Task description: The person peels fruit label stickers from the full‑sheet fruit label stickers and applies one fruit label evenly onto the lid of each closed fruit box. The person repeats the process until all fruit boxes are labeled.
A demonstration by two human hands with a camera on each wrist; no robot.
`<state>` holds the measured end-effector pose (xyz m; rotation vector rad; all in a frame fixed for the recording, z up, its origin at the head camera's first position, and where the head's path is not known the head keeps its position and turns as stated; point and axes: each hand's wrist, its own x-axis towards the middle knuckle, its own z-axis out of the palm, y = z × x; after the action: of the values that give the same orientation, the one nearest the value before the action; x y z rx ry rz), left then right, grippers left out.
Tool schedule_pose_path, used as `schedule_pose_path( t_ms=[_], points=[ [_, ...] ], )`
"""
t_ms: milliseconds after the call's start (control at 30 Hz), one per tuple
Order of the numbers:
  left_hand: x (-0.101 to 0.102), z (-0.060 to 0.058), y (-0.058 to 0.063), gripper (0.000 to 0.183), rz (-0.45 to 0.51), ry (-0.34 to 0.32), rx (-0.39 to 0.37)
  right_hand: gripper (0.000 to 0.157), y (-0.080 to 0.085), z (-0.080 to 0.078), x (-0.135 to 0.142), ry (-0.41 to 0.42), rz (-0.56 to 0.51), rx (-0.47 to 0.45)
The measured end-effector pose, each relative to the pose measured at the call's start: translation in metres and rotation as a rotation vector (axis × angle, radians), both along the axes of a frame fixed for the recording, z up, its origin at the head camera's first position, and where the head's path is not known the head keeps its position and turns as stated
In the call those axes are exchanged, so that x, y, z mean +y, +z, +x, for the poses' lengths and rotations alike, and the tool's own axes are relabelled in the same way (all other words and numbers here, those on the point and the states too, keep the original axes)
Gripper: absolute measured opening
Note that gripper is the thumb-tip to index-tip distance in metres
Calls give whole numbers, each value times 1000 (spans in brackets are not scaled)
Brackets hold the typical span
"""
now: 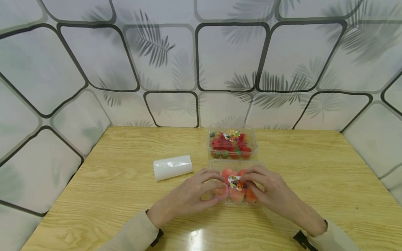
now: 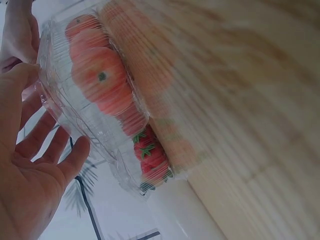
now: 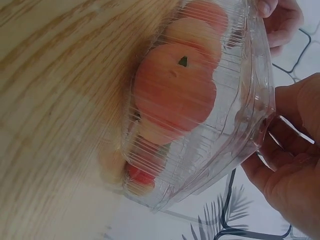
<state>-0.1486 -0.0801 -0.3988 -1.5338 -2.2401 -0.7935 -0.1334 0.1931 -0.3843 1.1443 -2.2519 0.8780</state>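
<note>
A clear plastic fruit box holds several round pinkish-orange fruits and stands on the table before me. On its closed lid lies a colourful fruit-print sticker. My left hand is at the lid's left side, fingers spread and slightly bent, fingertips on the plastic. My right hand reaches in from the right, with its fingertips right at the sticker's upper right edge. In the right wrist view, the fingers of that hand lie along the box's lid edge.
Directly behind stands a second clear box of strawberries with a similar sticker on its lid. A shiny white roll lies to the left on the wooden table. A patterned cloth wall rises at the table's back edge.
</note>
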Motion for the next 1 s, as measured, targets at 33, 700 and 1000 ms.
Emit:
schedule_pose_path(
  t_ms=[33, 700, 1000],
  points=[
    [0, 0, 0, 19, 0, 2, 1, 43, 0, 0, 0, -3, 4, -1],
    [1, 0, 2, 21, -7, 4, -16, 42, 1, -1, 2, -19, 34, -8],
    [1, 0, 2, 20, 1, 3, -15, 34, -1, -3, 3, -50, 65, -24]
  ],
)
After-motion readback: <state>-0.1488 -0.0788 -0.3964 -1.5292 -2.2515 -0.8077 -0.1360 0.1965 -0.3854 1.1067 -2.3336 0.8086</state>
